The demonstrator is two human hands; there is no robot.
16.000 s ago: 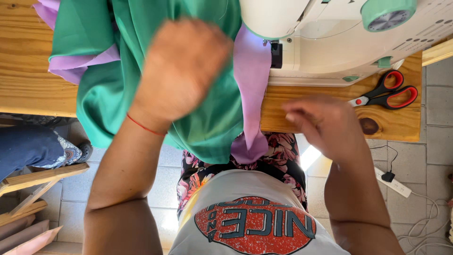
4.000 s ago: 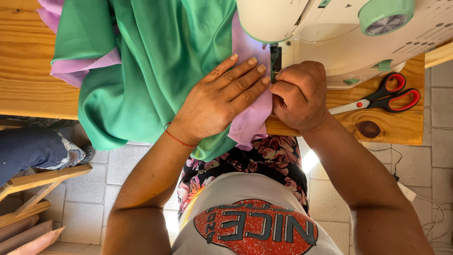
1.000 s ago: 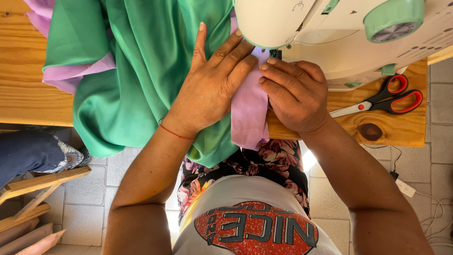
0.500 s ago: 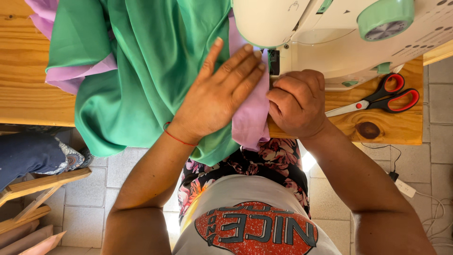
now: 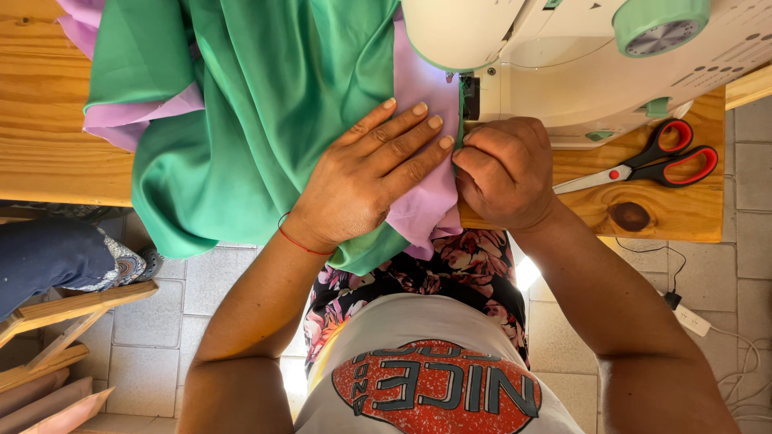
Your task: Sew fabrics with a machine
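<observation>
Hands at the table's near edge: left hand (image 5: pixel 366 181) flat and spread on green satin fabric (image 5: pixel 265 120), right hand (image 5: pixel 503 173) pinching lilac fabric strip (image 5: pixel 426 153) running lengthwise toward white sewing machine (image 5: pixel 563 56)

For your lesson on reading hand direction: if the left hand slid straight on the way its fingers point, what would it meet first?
The left hand, flat on the fabric, points up-right; its fingertips would probably meet the sewing machine first, near the needle area.

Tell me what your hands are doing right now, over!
Left hand flat on green fabric, fingers spread. Right hand curled, pinching lilac fabric beside the sewing machine. Scissors lie apart on the wooden table.
</observation>
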